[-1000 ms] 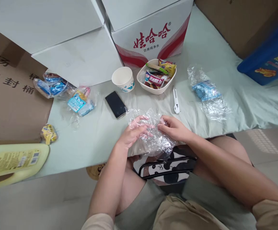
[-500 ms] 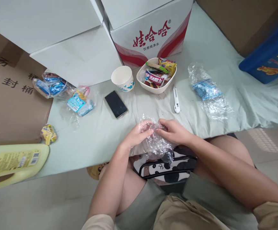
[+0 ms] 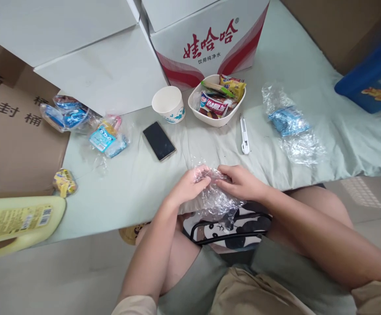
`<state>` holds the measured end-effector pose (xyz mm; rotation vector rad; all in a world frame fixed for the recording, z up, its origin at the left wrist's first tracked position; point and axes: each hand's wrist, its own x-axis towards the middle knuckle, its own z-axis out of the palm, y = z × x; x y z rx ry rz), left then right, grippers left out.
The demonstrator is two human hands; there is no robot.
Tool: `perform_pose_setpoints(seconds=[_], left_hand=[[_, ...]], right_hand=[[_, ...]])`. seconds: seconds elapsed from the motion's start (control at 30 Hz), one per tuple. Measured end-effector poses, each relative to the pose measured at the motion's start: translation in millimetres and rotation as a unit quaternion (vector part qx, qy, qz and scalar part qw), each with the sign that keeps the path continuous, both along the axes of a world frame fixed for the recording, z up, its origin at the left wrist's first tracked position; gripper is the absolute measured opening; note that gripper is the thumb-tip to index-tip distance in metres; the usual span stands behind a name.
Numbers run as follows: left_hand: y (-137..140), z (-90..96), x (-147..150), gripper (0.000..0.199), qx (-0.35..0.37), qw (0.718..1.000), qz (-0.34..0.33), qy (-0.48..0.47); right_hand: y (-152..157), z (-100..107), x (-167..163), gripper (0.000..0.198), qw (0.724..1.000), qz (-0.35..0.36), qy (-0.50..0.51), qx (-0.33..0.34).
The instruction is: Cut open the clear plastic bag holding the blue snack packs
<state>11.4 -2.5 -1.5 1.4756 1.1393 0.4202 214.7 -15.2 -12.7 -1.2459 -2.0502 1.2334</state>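
Green-clothed table (image 3: pixel 138 183), stacked cartons (image 3: pixel 88 65), pale floor (image 3: pixel 62 275)

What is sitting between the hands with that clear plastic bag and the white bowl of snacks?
Nothing visible. The left hand and right hand pinch the crumpled clear plastic bag at the table's near edge. Bare green cloth runs to the white bowl of snacks; the white utility knife lies just right.
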Motion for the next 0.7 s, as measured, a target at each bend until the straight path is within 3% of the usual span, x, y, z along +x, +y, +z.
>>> perform_pose_setpoints(seconds=[0.17,0.33,0.57,0.7], left_hand=[[3.9,8.1,-9.9,0.026,-0.102,0.991,0.084,-0.016],[5.8,15.3,-22.9,0.036,-0.108,0.978,0.159,-0.076],[8.1,18.1,-30.2,0.063,-0.11,0.945,0.205,-0.229],[10.9,15.3,-29.1,0.055,-0.111,0.95,0.219,-0.19]], right_hand=[[2.2,-1.4,1.4,0.024,0.99,-0.082,0.085,-0.081],[0.7,-0.8,0.9,0.032,0.94,-0.108,0.245,-0.211],[2.0,-0.4,0.8,0.035,0.897,-0.137,0.328,-0.262],[4.4,-0.8,1.0,0.033,0.88,-0.185,0.353,-0.257]])
